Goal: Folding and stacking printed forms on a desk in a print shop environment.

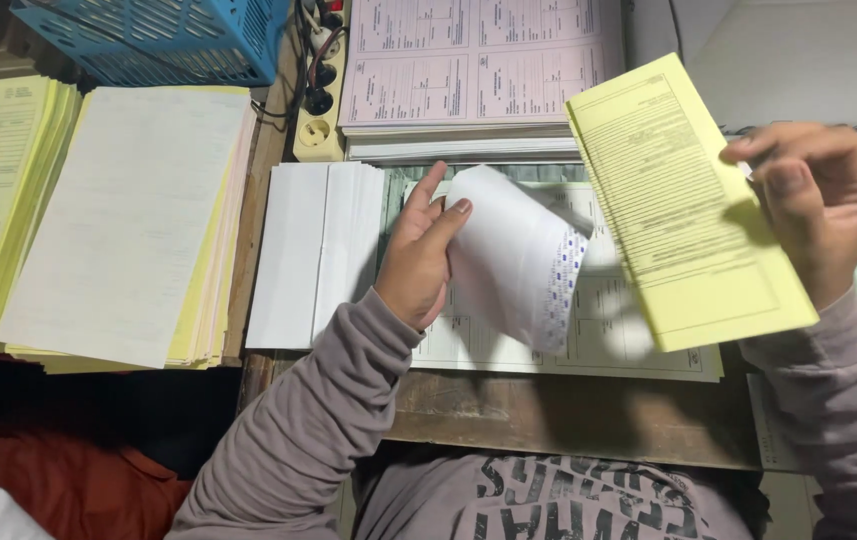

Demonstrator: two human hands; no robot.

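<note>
We see a wooden desk (568, 415) w/ paper stacks. Our right hand (823, 205) pinches a folded yellow form (683, 205), raised over the desk's right side. Left hand (418, 255): fingers curled round a bent white sheet (513, 255), mid-desk.

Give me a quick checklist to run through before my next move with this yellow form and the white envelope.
1. Left hand has a grip on the white paper envelope: ok.
2. Envelope mouth open: cannot tell, the paper curls over.
3. Right hand holds the folded yellow printed form at its right edge: ok.
4. Form is folded narrow and flat: ok.
5. Form is apart from the envelope, not inside it: ok.
6. Stack of white envelopes lies beside the left hand on the wooden desk: ok.
</note>
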